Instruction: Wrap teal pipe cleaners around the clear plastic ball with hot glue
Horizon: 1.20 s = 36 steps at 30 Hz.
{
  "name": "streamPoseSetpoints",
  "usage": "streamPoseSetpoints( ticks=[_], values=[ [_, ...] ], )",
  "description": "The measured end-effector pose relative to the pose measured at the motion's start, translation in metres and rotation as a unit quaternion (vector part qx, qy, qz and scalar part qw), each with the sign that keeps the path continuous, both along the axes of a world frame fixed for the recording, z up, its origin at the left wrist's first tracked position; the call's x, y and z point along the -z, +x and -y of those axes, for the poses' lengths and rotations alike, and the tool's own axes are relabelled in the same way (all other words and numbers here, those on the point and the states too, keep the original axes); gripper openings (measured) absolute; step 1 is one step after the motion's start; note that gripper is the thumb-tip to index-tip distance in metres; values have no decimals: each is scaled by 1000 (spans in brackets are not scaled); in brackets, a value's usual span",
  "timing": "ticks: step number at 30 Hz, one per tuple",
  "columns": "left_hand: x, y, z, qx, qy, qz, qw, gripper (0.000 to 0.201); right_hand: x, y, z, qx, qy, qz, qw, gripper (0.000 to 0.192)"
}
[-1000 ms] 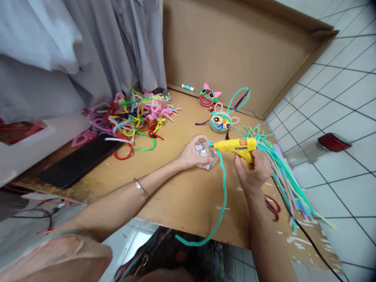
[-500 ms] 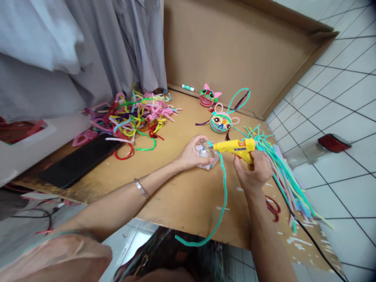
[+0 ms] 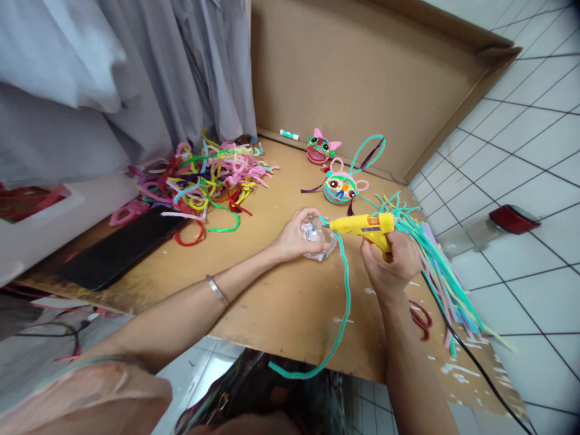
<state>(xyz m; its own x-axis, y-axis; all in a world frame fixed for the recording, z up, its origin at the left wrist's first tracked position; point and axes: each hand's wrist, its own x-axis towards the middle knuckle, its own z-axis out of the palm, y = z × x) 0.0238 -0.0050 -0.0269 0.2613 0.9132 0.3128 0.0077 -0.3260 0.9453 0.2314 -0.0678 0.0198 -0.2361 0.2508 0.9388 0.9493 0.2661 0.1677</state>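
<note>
My left hand [image 3: 296,237] is closed around a clear plastic ball [image 3: 317,234] with bits of colour in or on it. A teal pipe cleaner [image 3: 348,290] runs from the top of the ball and curves down past the table's front edge. In my right hand [image 3: 393,261] is a yellow hot glue gun [image 3: 362,225], its nozzle pointing left at the ball's top, beside the pipe cleaner. Whether the tip touches the ball I cannot tell. Two decorated animal-face balls stand behind: one with pink loop ears [image 3: 341,187], one with pink pointed ears [image 3: 319,149].
Tangled pipe cleaners [image 3: 212,175] and a black phone [image 3: 120,248] lie on the left. Straight pipe cleaners [image 3: 446,278], red-handled scissors [image 3: 421,320] and the gun's black cord [image 3: 475,365] are on the right. A glue stick [image 3: 289,135] lies by the cardboard wall [image 3: 353,78].
</note>
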Motion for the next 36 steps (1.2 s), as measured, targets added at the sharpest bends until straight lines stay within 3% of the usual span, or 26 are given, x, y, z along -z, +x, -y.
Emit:
streamPoseSetpoints(
  ticks=[4,16,28,36],
  values=[
    [0,1,0,-3,0,9,1000,70,2,1,0,30,-24,-16,999,17],
    [-3,0,2,3,1,3,1000,68,2,4,0,8,-20,2,1000,16],
    [-2,0,3,4,-3,5,1000,71,4,6,1,34,-10,1,999,18],
    [-2,0,4,-1,-6,4,1000,70,0,2,2,-5,-4,-1,1000,16]
  ],
)
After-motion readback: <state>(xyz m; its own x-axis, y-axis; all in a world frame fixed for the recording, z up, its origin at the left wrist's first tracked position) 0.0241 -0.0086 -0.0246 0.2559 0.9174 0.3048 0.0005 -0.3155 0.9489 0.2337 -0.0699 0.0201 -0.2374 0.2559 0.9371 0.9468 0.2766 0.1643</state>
